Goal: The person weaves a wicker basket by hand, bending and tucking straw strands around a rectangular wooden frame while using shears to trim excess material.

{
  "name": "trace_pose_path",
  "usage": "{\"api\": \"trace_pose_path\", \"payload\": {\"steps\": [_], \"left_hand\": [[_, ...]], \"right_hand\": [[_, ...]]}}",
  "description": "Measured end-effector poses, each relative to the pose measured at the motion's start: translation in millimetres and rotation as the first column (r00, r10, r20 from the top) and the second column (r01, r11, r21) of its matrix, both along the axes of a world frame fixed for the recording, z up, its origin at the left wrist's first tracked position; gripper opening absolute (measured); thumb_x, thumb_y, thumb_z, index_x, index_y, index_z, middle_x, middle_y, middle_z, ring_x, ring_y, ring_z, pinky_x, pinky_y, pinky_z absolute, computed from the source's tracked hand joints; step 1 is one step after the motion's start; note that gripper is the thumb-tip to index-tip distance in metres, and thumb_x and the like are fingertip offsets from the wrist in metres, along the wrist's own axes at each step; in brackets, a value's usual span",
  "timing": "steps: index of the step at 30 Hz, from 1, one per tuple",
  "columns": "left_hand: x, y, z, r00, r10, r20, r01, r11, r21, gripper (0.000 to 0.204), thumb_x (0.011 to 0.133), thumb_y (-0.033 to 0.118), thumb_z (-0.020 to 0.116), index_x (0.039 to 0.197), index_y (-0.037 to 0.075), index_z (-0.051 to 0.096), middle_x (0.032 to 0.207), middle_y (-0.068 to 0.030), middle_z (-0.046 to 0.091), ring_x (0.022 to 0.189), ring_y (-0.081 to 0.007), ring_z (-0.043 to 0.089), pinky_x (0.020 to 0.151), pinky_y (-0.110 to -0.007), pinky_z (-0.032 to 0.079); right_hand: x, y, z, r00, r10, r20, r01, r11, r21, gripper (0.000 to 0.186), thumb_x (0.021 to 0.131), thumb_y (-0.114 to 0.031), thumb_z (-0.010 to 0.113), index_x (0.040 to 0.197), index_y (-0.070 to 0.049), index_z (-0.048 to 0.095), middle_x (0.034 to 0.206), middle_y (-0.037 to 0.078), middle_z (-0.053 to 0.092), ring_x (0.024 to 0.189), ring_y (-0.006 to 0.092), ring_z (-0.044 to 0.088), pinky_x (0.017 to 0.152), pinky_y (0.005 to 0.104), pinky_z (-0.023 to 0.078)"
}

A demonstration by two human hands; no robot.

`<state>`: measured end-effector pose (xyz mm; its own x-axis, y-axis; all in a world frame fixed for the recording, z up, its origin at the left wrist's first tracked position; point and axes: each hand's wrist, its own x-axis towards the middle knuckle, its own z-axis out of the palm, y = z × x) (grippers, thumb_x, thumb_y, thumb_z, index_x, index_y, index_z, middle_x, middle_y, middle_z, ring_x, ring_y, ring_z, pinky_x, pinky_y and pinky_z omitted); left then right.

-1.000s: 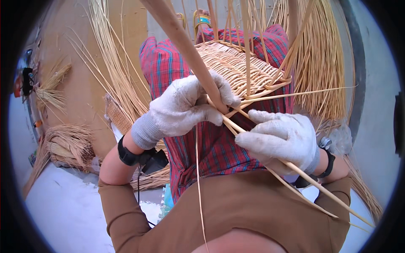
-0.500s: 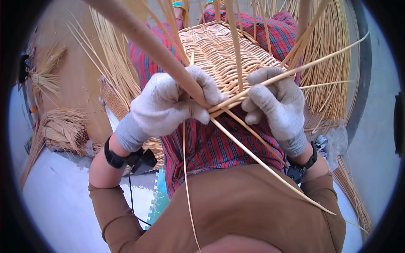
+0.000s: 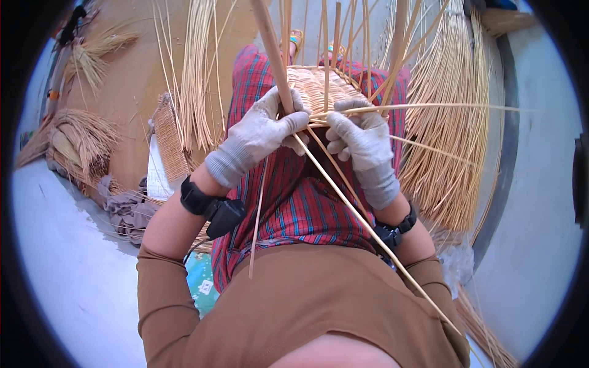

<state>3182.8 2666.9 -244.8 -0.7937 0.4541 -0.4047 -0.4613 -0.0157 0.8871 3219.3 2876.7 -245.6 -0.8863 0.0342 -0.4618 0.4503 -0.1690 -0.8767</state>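
Observation:
A partly woven wicker basket [image 3: 314,86] rests on my lap, with upright stakes rising round its edge. My gloved left hand [image 3: 261,132] is closed round the near left corner, at the foot of a thick peeled rod [image 3: 273,52]. My gloved right hand [image 3: 363,142] pinches a pale wicker strand [image 3: 448,107] along the near edge, its tail reaching out to the right. From the corner between my hands, a long strand [image 3: 374,230] slants down across my front to the lower right. A thin strand end [image 3: 258,224] hangs below my left hand.
Long wicker bundles [image 3: 451,135] spread on the floor at the right. More loose rods [image 3: 196,92] lie at the far left, near a flat woven panel [image 3: 169,129]. Tied bundles [image 3: 83,144] sit along the left side, beside a crumpled grey cloth [image 3: 129,211].
The view has shifted, so my hands and the basket look smaller and higher. The thick rod stands more upright in the picture. Both hands keep hold at the corner and near edge.

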Motion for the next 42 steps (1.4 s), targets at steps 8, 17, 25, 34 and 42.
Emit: {"api": "trace_pose_path", "payload": {"steps": [8,17,25,34,42], "left_hand": [[1,4,-29,0.995,0.048,-0.089,-0.055,0.995,-0.08,0.02,0.099,0.016,0.071,0.108,0.009,0.054,0.087,-0.0026,0.063,0.07,-0.0163,0.071,0.062,-0.029,0.06],[8,12,-45,0.976,0.214,-0.033,-0.216,0.972,-0.089,0.019,0.098,0.007,0.069,0.11,0.005,0.054,0.089,-0.0056,0.062,0.069,-0.0172,0.069,0.061,-0.033,0.064],[16,16,-43,0.956,0.291,-0.04,-0.293,0.954,-0.069,0.016,0.099,0.005,0.067,0.108,0.004,0.054,0.085,-0.0055,0.061,0.063,-0.0175,0.066,0.059,-0.035,0.061],[15,12,-58,0.941,0.335,-0.049,-0.335,0.942,0.008,0.013,0.101,0.002,0.063,0.105,0.006,0.052,0.081,-0.0058,0.06,0.056,-0.0174,0.063,0.053,-0.033,0.058],[12,8,-68,0.929,0.366,-0.059,-0.364,0.93,0.052,0.014,0.1,0.0,0.063,0.104,0.006,0.052,0.082,-0.0043,0.059,0.056,-0.0153,0.062,0.054,-0.031,0.059]], "right_hand": [[0,-15,-21,0.994,-0.055,-0.095,0.064,0.993,0.097,0.026,0.09,-0.01,0.078,0.109,-0.006,0.06,0.073,0.005,0.067,0.05,0.0116,0.063,0.04,0.0247,0.047],[-39,-5,10,0.726,0.669,-0.162,-0.212,0.441,0.872,0.029,0.089,-0.02,0.072,0.112,-0.003,0.067,0.097,0.025,0.071,0.095,0.038,0.073,0.087,0.0465,0.057],[-89,-38,38,0.486,0.818,-0.308,-0.164,0.432,0.887,0.073,0.082,-0.006,0.073,0.152,-0.017,0.053,0.106,0.021,0.069,0.109,0.0385,0.064,0.097,0.0448,0.051],[-76,-47,-15,0.253,0.626,-0.738,0.504,0.566,0.652,0.081,0.081,0.006,0.065,0.158,-0.01,0.045,0.114,0.014,0.07,0.106,0.0348,0.064,0.091,0.0436,0.053],[5,21,-38,0.612,0.354,-0.707,0.358,0.673,0.647,0.068,0.086,-0.007,0.079,0.149,-0.006,0.054,0.119,0.013,0.074,0.105,0.0298,0.069,0.096,0.0408,0.053]]}}
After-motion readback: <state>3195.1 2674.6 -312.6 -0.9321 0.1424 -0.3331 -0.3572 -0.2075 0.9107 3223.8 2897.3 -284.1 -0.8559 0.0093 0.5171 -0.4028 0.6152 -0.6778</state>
